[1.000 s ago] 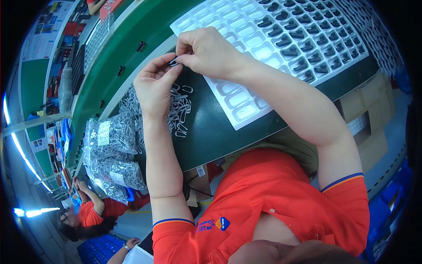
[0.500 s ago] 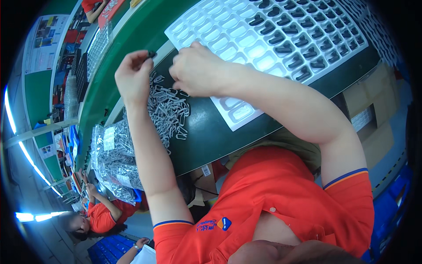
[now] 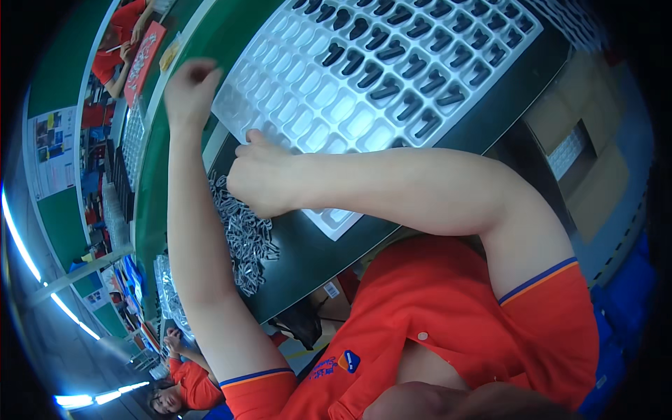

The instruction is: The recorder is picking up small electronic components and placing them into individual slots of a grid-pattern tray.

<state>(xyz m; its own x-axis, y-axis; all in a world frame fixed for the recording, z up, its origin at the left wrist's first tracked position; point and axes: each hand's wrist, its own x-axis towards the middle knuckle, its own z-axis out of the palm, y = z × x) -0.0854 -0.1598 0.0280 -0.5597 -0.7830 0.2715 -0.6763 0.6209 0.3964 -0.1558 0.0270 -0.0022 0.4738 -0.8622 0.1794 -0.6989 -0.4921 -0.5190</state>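
Note:
My left hand (image 3: pixel 189 85) is stretched far forward over the green strip (image 3: pixel 150 175) beside the tray's left corner. I see its back, with the fingers bunched; anything between them is hidden. My right hand (image 3: pixel 262 178) rests curled on the near end of a pile of small silvery metal clips (image 3: pixel 245 241) on the dark mat. Its thumb touches the edge of the white compartment tray (image 3: pixel 336 112). Black angled parts (image 3: pixel 413 66) fill the tray's far rows, and the rows nearest my hand are empty.
More bagged metal parts (image 3: pixel 168 294) lie at the table's left end. Cardboard boxes (image 3: pixel 581 161) stand under the table on the right. Other people in orange shirts work at the far left top (image 3: pixel 119 42) and bottom left (image 3: pixel 189 381).
My left hand has moved from touching the right hand to far forward over the green strip. My right hand has dropped onto the clip pile beside the tray. The view has shifted closer.

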